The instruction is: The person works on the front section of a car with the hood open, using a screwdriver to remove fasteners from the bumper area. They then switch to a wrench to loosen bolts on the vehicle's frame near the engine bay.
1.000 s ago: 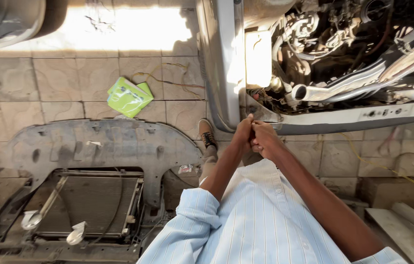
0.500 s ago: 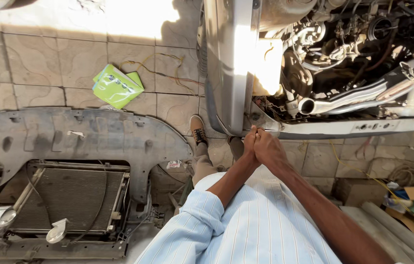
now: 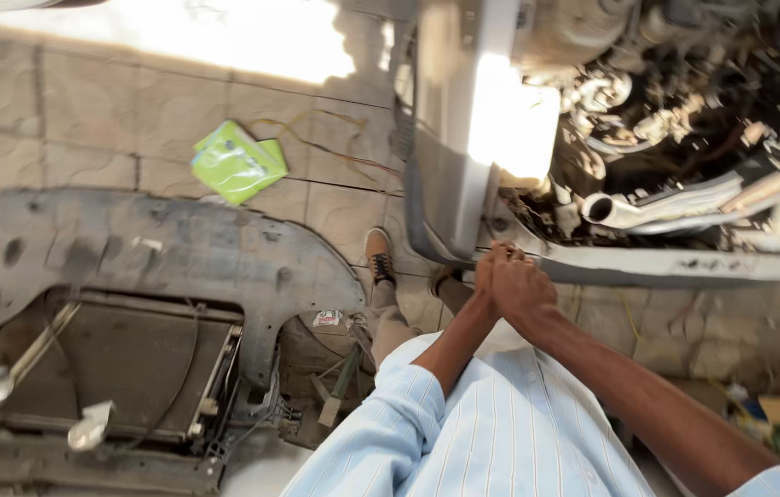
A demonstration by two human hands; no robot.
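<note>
Left hand (image 3: pixel 486 281) and right hand (image 3: pixel 520 287): both are meeting in front of the person's chest, fingers curled and pressed against each other, the right lying over the left; whether anything is pinched between them cannot be told. They are hovering just below the pale grey metal lower edge of the opened car front (image 3: pixel 647 267), close to it but contact is not clear. Light blue striped shirt sleeves (image 3: pixel 408 405): rolled to the elbow, filling the lower frame. Behind the edge, a bright metal pipe with an open round end (image 3: pixel 620 210) is lying among dark, tangled engine parts (image 3: pixel 684 101). A silver-grey body panel (image 3: pixel 450 138) is standing upright to the left of the hands, catching sunlight. One brown lace-up shoe (image 3: pixel 378 258) is resting on the stone-tiled floor (image 3: pixel 86 138). Farther left, a large dark grey plastic undertray (image 3: pixel 160 248) is lying flat, partly overlapping a black finned radiator in its frame (image 3: pixel 123 368). A crumpled green plastic packet (image 3: pixel 235 164) is sitting on the tiles beyond, beside thin loose wires (image 3: pixel 335 147).
</note>
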